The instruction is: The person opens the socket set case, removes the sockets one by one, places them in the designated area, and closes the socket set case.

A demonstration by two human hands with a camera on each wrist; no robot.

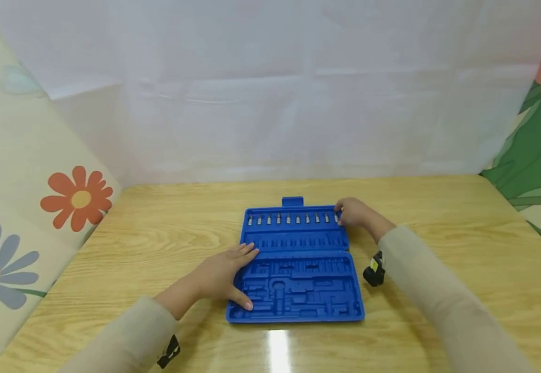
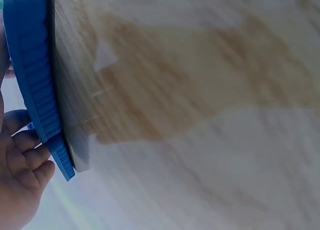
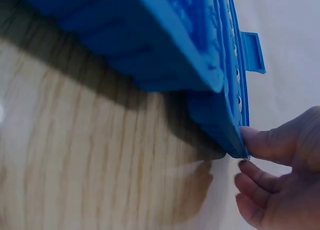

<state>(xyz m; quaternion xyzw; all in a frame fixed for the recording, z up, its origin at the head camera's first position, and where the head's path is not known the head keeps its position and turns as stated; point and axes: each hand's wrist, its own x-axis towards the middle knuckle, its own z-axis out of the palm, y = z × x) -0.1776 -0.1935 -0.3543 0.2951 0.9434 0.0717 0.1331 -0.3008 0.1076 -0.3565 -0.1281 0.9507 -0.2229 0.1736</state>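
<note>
A blue plastic tool case (image 1: 298, 313) lies unfolded on the table, both halves facing up. Several small silver metal bits (image 1: 288, 218) stand in a row along its far half. My left hand (image 1: 225, 269) spreads over the case's left side, thumb on the near half and fingers by the hinge. In the left wrist view, its fingers (image 2: 30, 157) lie at the blue edge. At the far right corner, my right hand (image 1: 354, 212) pinches the last metal bit (image 1: 336, 217) in the row. The right wrist view shows its thumb (image 3: 272, 142) against the rim; the index fingertip is hidden.
The case's near half has moulded recesses, and a blue latch tab (image 1: 292, 201) sticks out at the far edge. Around it extends the wood-grain table (image 1: 181, 217). A white cloth (image 1: 270, 103) hangs behind. Black wrist cameras (image 1: 375, 269) sit below the sleeves.
</note>
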